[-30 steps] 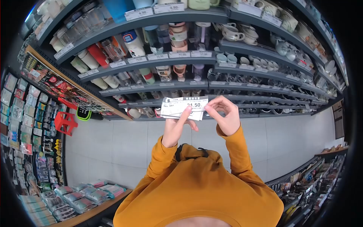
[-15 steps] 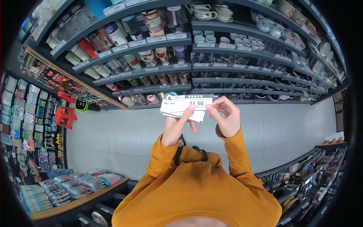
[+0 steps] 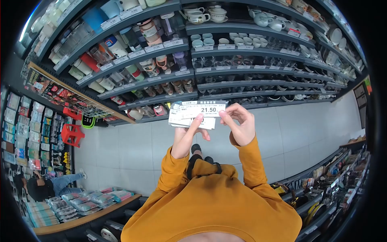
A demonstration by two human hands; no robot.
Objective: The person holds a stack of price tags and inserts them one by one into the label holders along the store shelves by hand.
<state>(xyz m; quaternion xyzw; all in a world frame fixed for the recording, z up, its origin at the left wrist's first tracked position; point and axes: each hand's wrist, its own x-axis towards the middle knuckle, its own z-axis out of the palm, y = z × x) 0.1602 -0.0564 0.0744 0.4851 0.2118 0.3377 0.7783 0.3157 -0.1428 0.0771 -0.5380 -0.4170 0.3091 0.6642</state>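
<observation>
My left hand (image 3: 188, 135) holds a small stack of white price labels (image 3: 181, 119), thumb on top and fingers underneath. The top label (image 3: 207, 110) reads 21.50 and lies slanted over the others. My right hand (image 3: 241, 124) pinches that label's right end between thumb and index finger, its other fingers curled. Both hands are in front of my chest, above the grey tiled floor.
Shelves (image 3: 157, 50) of cups, bottles and teapots curve across the front. A red stool (image 3: 72, 135) and a green-rimmed basket (image 3: 88, 121) stand at left. A person (image 3: 44, 187) is beside packaged goods (image 3: 86, 201) at lower left. More shelves (image 3: 322, 197) are at lower right.
The shelves have shifted left in view as my viewpoint turned. A person has come into view at lower left. The labels are fanned slightly differently, and both hands keep their hold.
</observation>
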